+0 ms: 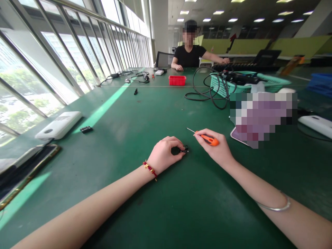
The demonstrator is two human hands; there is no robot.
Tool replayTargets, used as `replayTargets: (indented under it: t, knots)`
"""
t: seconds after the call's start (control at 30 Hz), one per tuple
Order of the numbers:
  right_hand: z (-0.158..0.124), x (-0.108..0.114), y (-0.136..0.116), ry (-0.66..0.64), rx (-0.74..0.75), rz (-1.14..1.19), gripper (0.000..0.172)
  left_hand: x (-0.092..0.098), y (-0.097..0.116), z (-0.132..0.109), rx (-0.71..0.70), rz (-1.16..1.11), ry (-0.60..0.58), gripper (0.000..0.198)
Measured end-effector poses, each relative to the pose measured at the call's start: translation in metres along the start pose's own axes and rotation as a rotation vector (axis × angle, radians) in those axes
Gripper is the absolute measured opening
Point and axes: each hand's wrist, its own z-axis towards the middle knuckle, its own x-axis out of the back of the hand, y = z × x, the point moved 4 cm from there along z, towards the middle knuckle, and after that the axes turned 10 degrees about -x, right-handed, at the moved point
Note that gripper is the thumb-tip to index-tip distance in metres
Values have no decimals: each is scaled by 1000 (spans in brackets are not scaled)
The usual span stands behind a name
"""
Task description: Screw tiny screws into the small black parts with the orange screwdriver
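Left hand (165, 154): arched, fingers pinching black part (185, 148)
Right hand (222, 152): fingers gripping screwdriver (212, 140)
Screwdriver: long axis slanting, tip far-left

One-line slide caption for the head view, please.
Hands over a green table: the left hand pinches a small black part, the right hand holds an orange-handled screwdriver.

Black piece (185, 147) partly hidden by fingers (177, 142), phone (29, 172) cut off
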Motion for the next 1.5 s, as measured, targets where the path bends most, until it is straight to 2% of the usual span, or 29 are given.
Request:
replayTargets:
  t: [0.13,0.27,0.47,0.6,0.73,0.83,0.97,1.1,1.3,1.5]
  knots:
    - [-1,-1,0,-21,16,-12,15,7,-5,0,12,36,2,6]
    - [-1,-1,0,-23,7,-12,16,30,-21,-11,70,124,10,9]
    - [-2,-3,-2,-63,21,-25,15,94,-61,-49,309,256,39,21]
    - [-2,-3,-3,-76,34,-26,15,138,-83,-77,536,484,-2,28]
    - [-2,-3,-3,-81,29,-34,14,167,-93,-94,701,593,-35,35]
    - [-2,-3,-3,-83,30,-24,13,175,-94,-99,736,551,-34,37]
    - [-2,-3,-3,-86,25,-29,13,180,-93,-99,752,513,26,43]
    - [-2,-3,-4,-90,35,-44,13,178,-96,-101,810,459,43,41]
    - [-2,-4,-4,-92,36,-41,13,178,-100,-104,798,411,73,41]
    - [-3,-4,-5,-92,53,-35,13,177,-96,-102,844,323,99,44]
